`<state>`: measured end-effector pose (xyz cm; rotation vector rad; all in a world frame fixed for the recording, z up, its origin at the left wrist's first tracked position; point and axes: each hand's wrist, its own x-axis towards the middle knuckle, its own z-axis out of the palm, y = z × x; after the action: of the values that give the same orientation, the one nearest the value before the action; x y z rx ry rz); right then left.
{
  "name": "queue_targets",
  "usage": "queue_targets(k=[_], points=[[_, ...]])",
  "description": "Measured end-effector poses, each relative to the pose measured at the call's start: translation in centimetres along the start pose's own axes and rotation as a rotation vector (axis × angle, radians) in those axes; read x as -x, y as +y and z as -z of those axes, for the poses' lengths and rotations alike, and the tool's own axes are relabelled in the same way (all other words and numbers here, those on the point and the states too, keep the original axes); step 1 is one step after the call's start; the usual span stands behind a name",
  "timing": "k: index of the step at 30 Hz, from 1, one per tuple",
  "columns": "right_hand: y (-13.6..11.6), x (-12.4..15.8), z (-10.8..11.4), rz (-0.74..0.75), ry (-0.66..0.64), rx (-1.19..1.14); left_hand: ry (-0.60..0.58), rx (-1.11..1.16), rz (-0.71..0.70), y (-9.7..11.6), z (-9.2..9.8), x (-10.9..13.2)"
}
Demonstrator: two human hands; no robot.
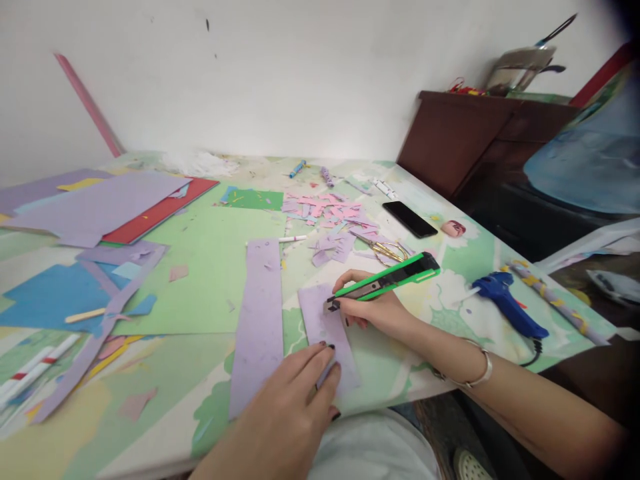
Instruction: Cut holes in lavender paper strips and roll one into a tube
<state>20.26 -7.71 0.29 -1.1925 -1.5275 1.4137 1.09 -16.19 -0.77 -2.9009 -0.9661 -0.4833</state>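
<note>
Head view — scissors [379, 247], phone [410, 219] lie beyond right hand [381, 311].

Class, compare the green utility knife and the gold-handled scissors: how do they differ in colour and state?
The utility knife is green and black; the scissors have gold handles. The utility knife is gripped in the right hand; the scissors lie unheld by purple scraps. Both are cutting tools.

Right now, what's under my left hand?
The fingers of your left hand rest on a short purple strip; its upper part shows near the tip of the green cutter in your right hand. Whatever your fingers and palm cover can't be seen.
</note>
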Motion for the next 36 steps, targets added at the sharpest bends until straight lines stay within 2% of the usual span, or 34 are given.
queue_targets(k=[5, 10, 17, 27, 36], points=[[0.2, 0.3, 0.0, 0.139, -0.084, 0.060, 0.001, -0.121, 0.022, 1.0, -1.3, -0.7], [0.4, 0.2, 0.0, 0.230, -0.076, 0.207, -0.075, -0.184, 0.031, 1.6, -1.7, -0.8], [0.4, 0.1, 0.0, 0.256, -0.074, 0.330, -0.023, -0.157, 0.174, 1.8, -1.4, -0.5], [0.5, 0.1, 0.2, 0.261, -0.099, 0.367, 0.009, -0.165, 0.172, 1.6, -1.4, -0.5], [0.7, 0.2, 0.0, 0.356, -0.136, 0.473, 0.000, -0.150, 0.129, 1.0, -2.2, 0.2]])
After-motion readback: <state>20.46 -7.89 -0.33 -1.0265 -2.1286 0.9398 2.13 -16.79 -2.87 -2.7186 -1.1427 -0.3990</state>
